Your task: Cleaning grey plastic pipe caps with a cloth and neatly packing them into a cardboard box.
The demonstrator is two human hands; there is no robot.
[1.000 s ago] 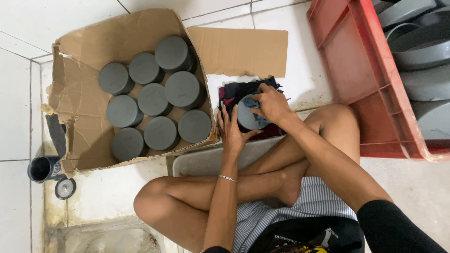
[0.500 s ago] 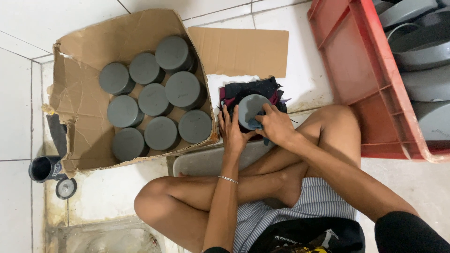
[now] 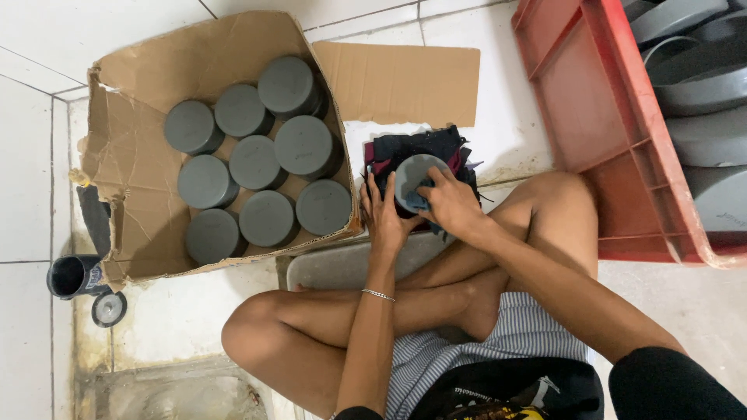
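I see the left hand (image 3: 383, 216) gripping the grey cap (image 3: 414, 180) by its side, fingers curled on it. The right hand (image 3: 450, 204) presses a blue cloth (image 3: 416, 201) against the cap, fingers bent. The cap sits just right of the box (image 3: 132, 155), over a dark rag pile (image 3: 420, 148), its round face turned up toward me. Right of the cap, bare floor (image 3: 498, 132) runs to the red crate (image 3: 615, 132). The box holds nine caps (image 3: 257, 163), close-packed.

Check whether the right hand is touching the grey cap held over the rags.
Touching: the head view shows the right hand with fingers pressed on the grey cap.
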